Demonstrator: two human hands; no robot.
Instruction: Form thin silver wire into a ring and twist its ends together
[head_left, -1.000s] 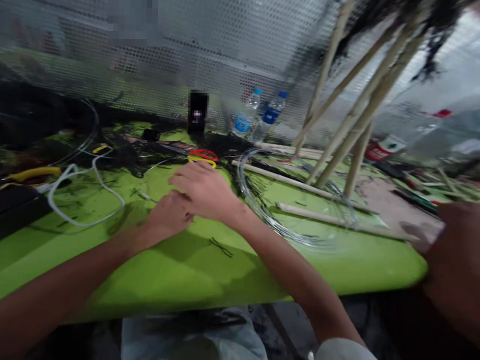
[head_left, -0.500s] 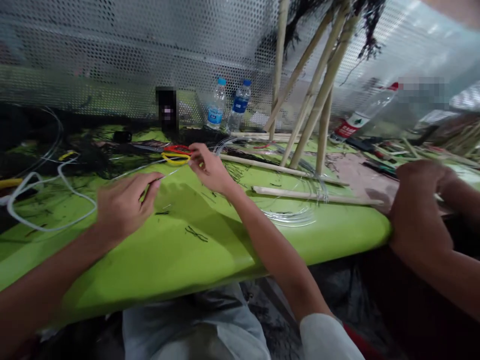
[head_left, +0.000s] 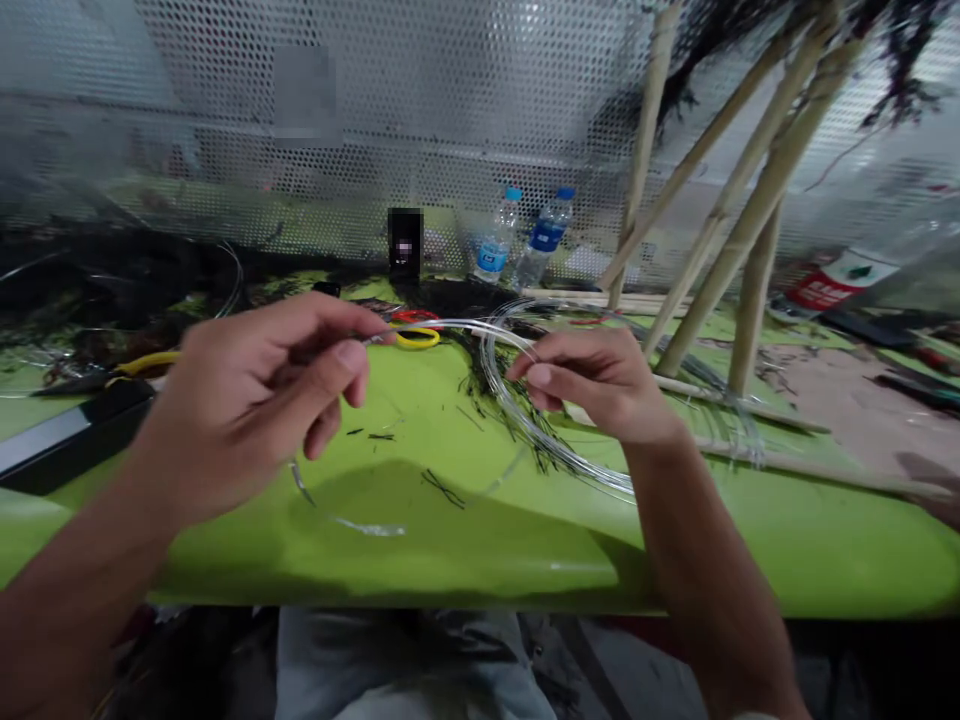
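Pinched between the thumb and fingers of my left hand (head_left: 251,405) is one end of a silvery wire (head_left: 457,323). It arcs across to my right hand (head_left: 600,385), whose thumb and fingertips are closed on it. Loops of a wire coil (head_left: 517,415) lie on the green table cover (head_left: 480,555) beside and under my right hand. Behind the stretched wire rests a pair of scissors (head_left: 417,338) with red and yellow handles, partly covered. A short curved piece hangs below my left palm; its other end is hidden.
Several bamboo poles (head_left: 757,240) stand tied together at the right. Two water bottles (head_left: 495,240) and a larger red-labelled bottle (head_left: 840,280) are at the back. Dark clippings (head_left: 442,488) lie on the cover. A perforated metal panel (head_left: 450,120) rises behind.
The view has turned left and come closer. My right hand has left the scissors area and now pinches the wire running from my left hand. A co-worker's hands at right have left view.
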